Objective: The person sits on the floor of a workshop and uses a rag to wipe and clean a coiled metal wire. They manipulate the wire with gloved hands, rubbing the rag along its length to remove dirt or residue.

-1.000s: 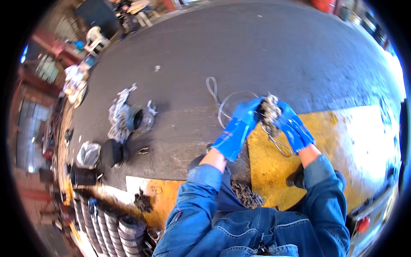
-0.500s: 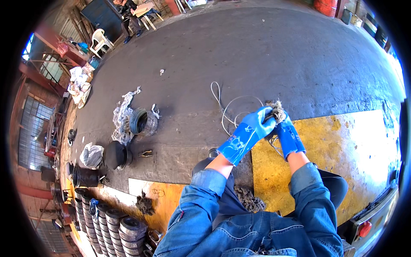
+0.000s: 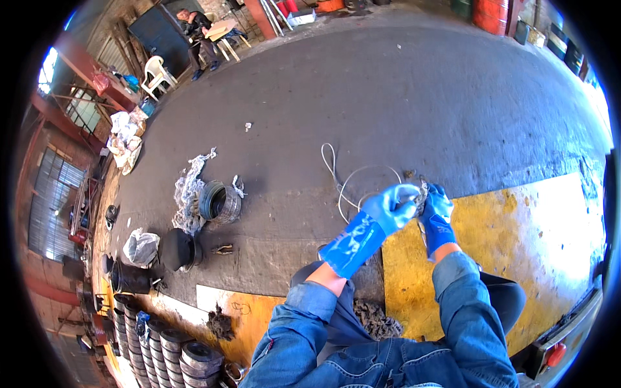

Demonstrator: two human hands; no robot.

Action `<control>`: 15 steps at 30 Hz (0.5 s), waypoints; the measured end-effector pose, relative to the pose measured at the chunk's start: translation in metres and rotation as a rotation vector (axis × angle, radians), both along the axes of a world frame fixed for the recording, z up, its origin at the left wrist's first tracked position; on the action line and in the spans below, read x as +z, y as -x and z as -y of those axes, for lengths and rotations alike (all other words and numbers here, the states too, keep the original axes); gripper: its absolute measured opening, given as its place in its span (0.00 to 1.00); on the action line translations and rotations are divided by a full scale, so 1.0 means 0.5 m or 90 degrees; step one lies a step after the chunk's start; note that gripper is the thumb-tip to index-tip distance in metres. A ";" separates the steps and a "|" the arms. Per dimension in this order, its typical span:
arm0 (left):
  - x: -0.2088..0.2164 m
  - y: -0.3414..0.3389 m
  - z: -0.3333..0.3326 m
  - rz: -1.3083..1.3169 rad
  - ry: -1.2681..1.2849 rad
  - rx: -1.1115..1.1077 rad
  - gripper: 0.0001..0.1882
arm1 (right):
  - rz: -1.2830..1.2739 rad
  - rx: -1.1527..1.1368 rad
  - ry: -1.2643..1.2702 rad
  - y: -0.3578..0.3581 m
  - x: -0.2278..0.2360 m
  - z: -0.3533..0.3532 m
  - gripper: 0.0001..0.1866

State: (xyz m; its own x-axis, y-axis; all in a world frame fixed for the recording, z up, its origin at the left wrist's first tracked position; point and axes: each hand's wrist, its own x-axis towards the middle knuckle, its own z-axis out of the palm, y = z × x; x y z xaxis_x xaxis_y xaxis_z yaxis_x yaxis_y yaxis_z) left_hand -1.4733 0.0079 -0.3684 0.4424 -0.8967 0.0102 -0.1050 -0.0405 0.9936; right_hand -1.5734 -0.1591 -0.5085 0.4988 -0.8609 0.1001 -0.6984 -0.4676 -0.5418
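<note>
Both my hands wear blue rubber gloves and meet over the edge of the yellow-stained sheet. My right hand is closed around a ragged grey clump of fibre. Curled in a pinch beside the clump, my left hand has its fingertips turned toward it; what they hold is too small to make out. A thin pale cable lies in loops on the floor, its near part hidden behind my left glove. Another dark grey fibrous heap rests near my legs.
To the left stand a wire coil, tangled white fibre, a black round container and a plastic bag. Stacked black rings fill the lower left. A person sits far off beside a small table.
My left hand has loosened from around the clump and moved slightly down, its fingers now more visible. Less of the clump shows between the gloves. The whole view has tilted up a little.
</note>
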 end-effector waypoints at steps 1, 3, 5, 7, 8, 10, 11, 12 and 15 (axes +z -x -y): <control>-0.006 -0.014 -0.001 0.009 -0.004 0.006 0.17 | -0.025 0.039 0.019 0.018 0.019 0.005 0.19; -0.015 -0.038 0.015 0.119 -0.019 0.007 0.14 | -0.064 0.119 0.044 0.055 0.026 0.047 0.21; -0.049 -0.062 0.005 0.261 -0.089 0.077 0.12 | -0.097 0.281 0.017 0.039 0.058 0.048 0.18; -0.070 -0.069 -0.002 0.225 -0.145 0.118 0.12 | -0.134 0.381 0.004 0.037 0.071 0.047 0.15; -0.055 -0.074 -0.004 0.147 -0.155 0.112 0.12 | -0.188 0.381 -0.046 0.037 0.079 0.061 0.14; -0.038 -0.067 0.033 -0.032 -0.171 0.036 0.13 | 0.017 0.396 -0.083 0.088 -0.024 0.151 0.14; -0.037 -0.068 0.021 -0.097 -0.152 0.072 0.12 | 0.053 0.373 -0.134 0.076 -0.022 0.149 0.14; -0.043 -0.072 0.012 -0.115 -0.153 0.079 0.12 | 0.050 0.262 -0.200 0.075 -0.019 0.150 0.15; -0.059 -0.094 0.004 -0.157 -0.144 0.079 0.13 | 0.461 -0.031 -0.511 0.097 -0.018 0.174 0.17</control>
